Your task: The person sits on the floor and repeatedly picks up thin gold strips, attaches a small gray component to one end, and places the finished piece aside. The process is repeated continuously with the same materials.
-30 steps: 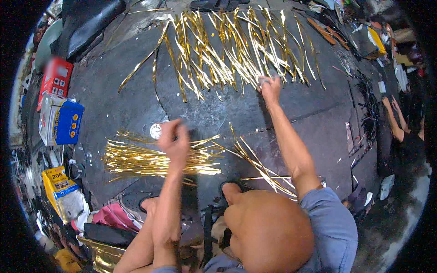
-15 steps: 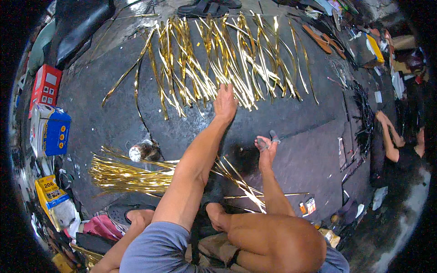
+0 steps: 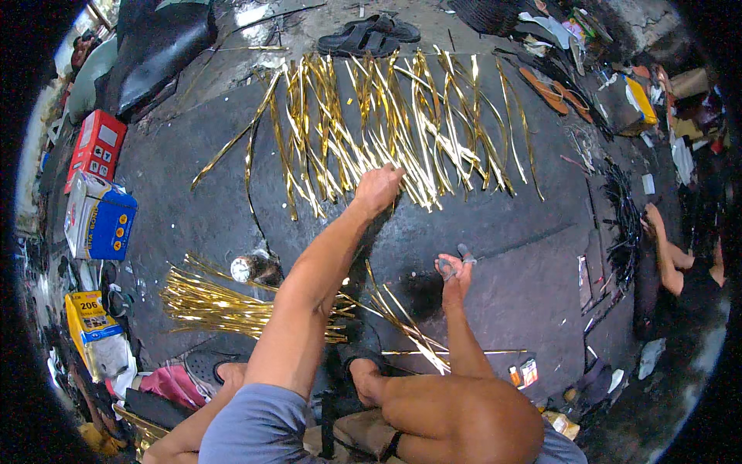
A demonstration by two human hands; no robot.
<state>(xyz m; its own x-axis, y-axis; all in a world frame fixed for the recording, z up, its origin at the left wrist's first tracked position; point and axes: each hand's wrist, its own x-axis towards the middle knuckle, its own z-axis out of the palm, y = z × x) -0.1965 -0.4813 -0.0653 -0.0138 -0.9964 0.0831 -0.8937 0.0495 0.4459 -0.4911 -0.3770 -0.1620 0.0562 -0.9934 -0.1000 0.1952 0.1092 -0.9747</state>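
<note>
Long shiny gold strips (image 3: 417,147) lie in a loose row across the dark floor board. My left hand (image 3: 379,188) reaches to their near ends, its fingers closed on the gold strips; how many it grips is hidden. To the right and nearer, my right hand (image 3: 456,272) hovers over the board, thumb apart from the fingers, with grey coverings on the thumb and fingers and nothing seen in its grasp. Beneath my left forearm, a thick bundle of gold strips (image 3: 220,301) lies sideways. Several crossed gold strips (image 3: 406,329) rest between my arms.
A can-like piece with a white end (image 3: 241,269) lies beside the bundle. Red (image 3: 97,147) and blue-white (image 3: 100,220) boxes and a yellow pack (image 3: 97,325) line the left side. Black sandals (image 3: 359,42) stand beyond the strips, brown ones (image 3: 545,93) farther right. Another person's arm (image 3: 665,251) shows at right.
The view has shifted, so the floor sits lower in the picture. My left hand has drawn slightly left and nearer over the strips, its fingers more curled. My right hand stays near its place.
</note>
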